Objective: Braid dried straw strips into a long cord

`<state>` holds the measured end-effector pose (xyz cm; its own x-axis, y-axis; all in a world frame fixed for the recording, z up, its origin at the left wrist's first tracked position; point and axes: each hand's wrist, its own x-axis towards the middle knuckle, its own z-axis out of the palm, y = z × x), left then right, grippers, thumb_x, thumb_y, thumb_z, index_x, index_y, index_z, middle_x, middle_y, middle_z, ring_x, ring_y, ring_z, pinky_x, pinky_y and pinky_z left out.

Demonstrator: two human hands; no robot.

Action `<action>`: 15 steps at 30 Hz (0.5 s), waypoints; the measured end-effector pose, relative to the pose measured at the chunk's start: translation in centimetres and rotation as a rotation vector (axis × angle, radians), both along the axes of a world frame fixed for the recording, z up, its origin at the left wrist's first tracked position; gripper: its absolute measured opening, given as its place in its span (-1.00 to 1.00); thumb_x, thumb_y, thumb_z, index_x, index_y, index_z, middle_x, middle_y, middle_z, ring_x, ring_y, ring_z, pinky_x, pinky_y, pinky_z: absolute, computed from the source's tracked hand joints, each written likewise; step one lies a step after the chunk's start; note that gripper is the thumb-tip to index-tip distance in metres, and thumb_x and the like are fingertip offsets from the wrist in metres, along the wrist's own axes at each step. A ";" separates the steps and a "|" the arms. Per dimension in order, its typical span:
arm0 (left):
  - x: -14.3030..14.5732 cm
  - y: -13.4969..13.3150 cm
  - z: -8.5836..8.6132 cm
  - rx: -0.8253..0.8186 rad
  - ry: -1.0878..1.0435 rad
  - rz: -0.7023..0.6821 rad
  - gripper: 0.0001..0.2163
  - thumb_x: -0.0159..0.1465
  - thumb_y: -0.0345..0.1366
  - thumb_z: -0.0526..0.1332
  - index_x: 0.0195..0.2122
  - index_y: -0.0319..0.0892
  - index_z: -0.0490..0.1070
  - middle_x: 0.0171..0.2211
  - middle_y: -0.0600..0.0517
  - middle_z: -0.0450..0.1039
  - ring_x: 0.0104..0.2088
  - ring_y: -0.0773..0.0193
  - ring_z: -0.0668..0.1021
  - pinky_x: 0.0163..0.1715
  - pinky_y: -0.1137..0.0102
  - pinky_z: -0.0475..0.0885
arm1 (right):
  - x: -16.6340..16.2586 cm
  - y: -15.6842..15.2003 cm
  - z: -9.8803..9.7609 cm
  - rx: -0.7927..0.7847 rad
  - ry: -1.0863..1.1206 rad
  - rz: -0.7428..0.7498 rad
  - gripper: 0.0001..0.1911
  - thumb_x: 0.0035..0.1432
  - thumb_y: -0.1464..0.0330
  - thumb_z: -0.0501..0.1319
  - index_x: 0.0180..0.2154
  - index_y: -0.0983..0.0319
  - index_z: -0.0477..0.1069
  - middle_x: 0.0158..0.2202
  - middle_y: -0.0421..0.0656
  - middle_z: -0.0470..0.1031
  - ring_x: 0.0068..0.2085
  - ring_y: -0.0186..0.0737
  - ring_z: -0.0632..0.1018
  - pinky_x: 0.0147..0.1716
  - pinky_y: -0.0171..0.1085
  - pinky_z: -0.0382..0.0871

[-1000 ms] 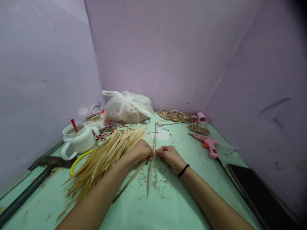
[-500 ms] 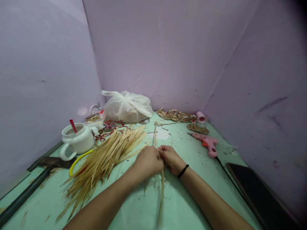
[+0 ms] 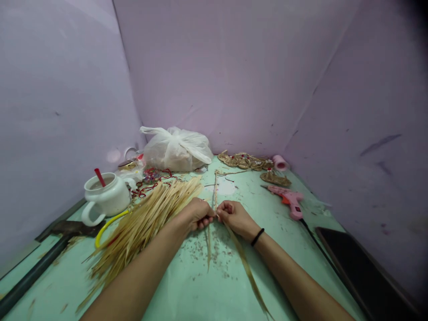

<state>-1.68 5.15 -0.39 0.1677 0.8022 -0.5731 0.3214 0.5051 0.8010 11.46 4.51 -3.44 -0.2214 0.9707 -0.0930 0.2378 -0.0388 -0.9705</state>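
My left hand [image 3: 195,215] and my right hand [image 3: 236,216] meet at the middle of the green table [image 3: 187,290], both pinched closed on thin dried straw strips. A narrow plaited straw cord [image 3: 216,189] runs away from the pinch toward the back. Two loose strip ends trail toward me: one [image 3: 208,249] straight down, one [image 3: 249,272] slanting to the right under my right wrist. A black band circles my right wrist. A large bundle of straw strips [image 3: 143,220] lies just left of my left hand.
A white cup [image 3: 105,200] with a red stick stands at the left, a yellow loop beside it. A white plastic bag [image 3: 177,149], red cord, woven straw pieces [image 3: 245,161], a pink roll and a pink glue gun [image 3: 289,199] lie behind. A dark slab [image 3: 354,267] sits right.
My left hand crossed over to my right hand and came back left. One loose strip now slants to the right under my right wrist instead of lying left.
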 end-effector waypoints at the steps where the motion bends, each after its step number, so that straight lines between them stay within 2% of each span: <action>1: -0.1 0.1 0.1 0.003 0.035 -0.026 -0.90 -0.11 -0.49 0.10 -0.72 -0.28 0.24 -0.83 0.15 0.12 -0.83 0.52 0.14 -0.83 0.56 -0.04 | 0.2 0.1 -0.2 0.038 -0.036 0.019 -0.94 -0.16 0.46 0.07 -0.61 0.28 0.24 -0.67 -0.26 0.31 -0.60 -0.43 0.28 -0.58 -0.42 0.10; 4: 0.0 0.1 0.3 0.044 0.076 -0.053 -0.87 -0.13 -0.45 0.11 -0.76 -0.25 0.20 -0.86 0.16 0.07 -0.84 0.51 0.11 -0.83 0.55 -0.08 | 0.7 0.4 -0.5 0.118 -0.186 0.013 -0.92 -0.15 0.42 0.08 -0.62 0.28 0.27 -0.67 -0.28 0.27 -0.60 -0.43 0.24 -0.61 -0.42 0.04; 6: 0.2 -0.2 0.3 0.077 0.060 -0.033 -0.85 -0.13 -0.45 0.11 -0.78 -0.24 0.18 -0.88 0.16 0.05 -0.85 0.51 0.10 -0.83 0.53 -0.09 | 1.0 0.4 -0.4 0.101 -0.264 -0.011 -0.87 -0.15 0.40 0.10 -0.66 0.28 0.24 -0.71 -0.31 0.18 -0.63 -0.46 0.16 -0.64 -0.41 -0.04; 11: 0.7 -0.8 0.2 0.125 -0.078 0.051 -0.84 -0.12 -0.49 0.08 -0.78 -0.23 0.13 -0.86 0.18 0.03 -0.84 0.54 0.03 -0.80 0.52 -0.16 | 1.5 0.1 1.1 -0.214 -0.154 0.013 -0.80 -0.08 0.37 0.08 -0.67 0.25 0.15 -0.80 -0.37 0.01 -0.72 -0.51 0.01 -0.72 -0.41 -0.18; 15: 0.7 -0.9 0.4 0.098 -0.102 0.080 -0.85 -0.12 -0.48 0.08 -0.76 -0.22 0.13 -0.84 0.19 0.00 -0.83 0.55 0.00 -0.78 0.50 -0.22 | 2.5 0.0 2.1 -0.314 -0.112 0.043 -0.85 -0.07 0.42 0.09 -0.63 0.28 0.23 -0.78 -0.34 0.14 -0.75 -0.50 0.11 -0.76 -0.44 -0.07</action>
